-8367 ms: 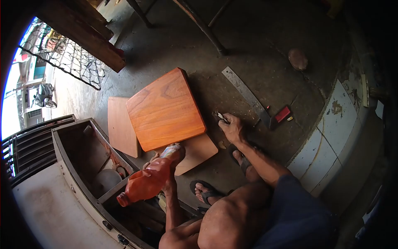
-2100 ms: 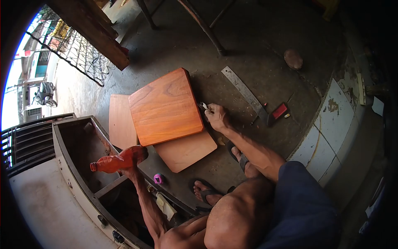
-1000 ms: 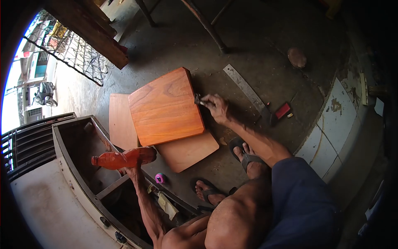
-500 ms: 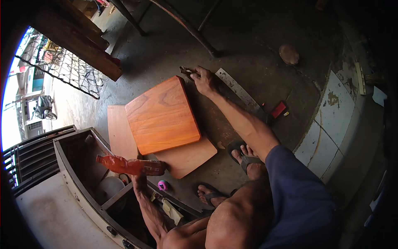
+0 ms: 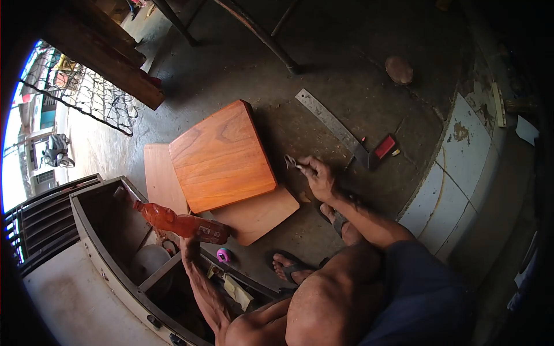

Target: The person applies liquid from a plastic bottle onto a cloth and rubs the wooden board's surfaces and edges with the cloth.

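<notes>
My left hand [image 5: 189, 245] is wrapped round a plastic bottle [image 5: 164, 218] of reddish-orange liquid, held tilted nearly flat over the edge of an open drawer-like case. My right hand [image 5: 319, 177] pinches a small crumpled rag [image 5: 291, 162], whose exact kind is hard to make out. It hovers right of a glossy orange-brown wooden board [image 5: 222, 158], apart from it. Under that board lie paler plywood pieces [image 5: 257, 216] on the floor. A metal try square [image 5: 329, 118] with a dark stock rests beyond my right hand.
Near the square lies a red block [image 5: 385, 146]. A pink tape measure [image 5: 223, 255] sits beside the wooden case [image 5: 81, 210], which holds a whitish round container [image 5: 151, 259]. Metal legs [image 5: 254, 29] stand at the back. White tiles [image 5: 461, 173] border the right side.
My right hand has come back toward me and down, away from the board's far corner, still pinching the rag. The bottle in my left hand has shifted only slightly.
</notes>
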Motion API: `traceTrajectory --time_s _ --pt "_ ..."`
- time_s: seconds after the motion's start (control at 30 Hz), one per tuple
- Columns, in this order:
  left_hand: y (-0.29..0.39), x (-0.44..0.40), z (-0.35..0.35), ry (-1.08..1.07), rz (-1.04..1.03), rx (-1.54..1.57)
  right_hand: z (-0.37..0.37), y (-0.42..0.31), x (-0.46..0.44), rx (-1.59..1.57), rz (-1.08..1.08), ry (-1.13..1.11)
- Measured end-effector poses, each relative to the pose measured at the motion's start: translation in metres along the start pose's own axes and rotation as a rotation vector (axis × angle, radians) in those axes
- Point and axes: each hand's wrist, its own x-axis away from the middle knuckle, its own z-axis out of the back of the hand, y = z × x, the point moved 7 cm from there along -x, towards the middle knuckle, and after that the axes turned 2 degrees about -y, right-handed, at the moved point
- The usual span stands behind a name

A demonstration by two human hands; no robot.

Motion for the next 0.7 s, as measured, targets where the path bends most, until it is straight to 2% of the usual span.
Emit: traceTrajectory --time_s 0.07,0.13,0.37,0.43,0.47,0.53,0.6,0.67,0.7 --pt "-0.002 0.004 0.001 -0.014 0.016 0.004 0.004 -0.011 -0.037 0.038 0.015 -0.022" --pt "-0.002 0.007 -0.003 -0.036 0.026 0.012 -0.004 -0.010 -0.059 -0.117 0.014 -0.057" --pt "-0.009 0.038 -0.040 -0.074 0.115 0.109 -0.009 0.002 -0.031 -0.293 -0.056 0.062" --pt "-0.020 0.046 -0.040 -0.076 0.092 0.119 -0.002 -0.024 -0.015 -0.051 0.066 0.115" --pt "-0.025 0.045 -0.039 -0.076 0.064 0.131 0.002 -0.024 -0.021 -0.053 0.075 0.120" --pt "-0.022 0.044 -0.043 -0.062 0.040 0.132 0.012 -0.023 -0.033 -0.072 -0.039 0.103" --pt "-0.028 0.051 -0.035 -0.004 0.197 0.041 0.009 -0.026 -0.028 -0.007 -0.131 0.126" --pt "-0.030 0.043 -0.038 -0.030 0.109 0.093 -0.006 -0.034 -0.023 -0.057 0.034 0.134" --pt "-0.025 0.045 -0.042 -0.059 0.076 0.104 -0.003 -0.033 -0.014 -0.014 -0.021 0.087"
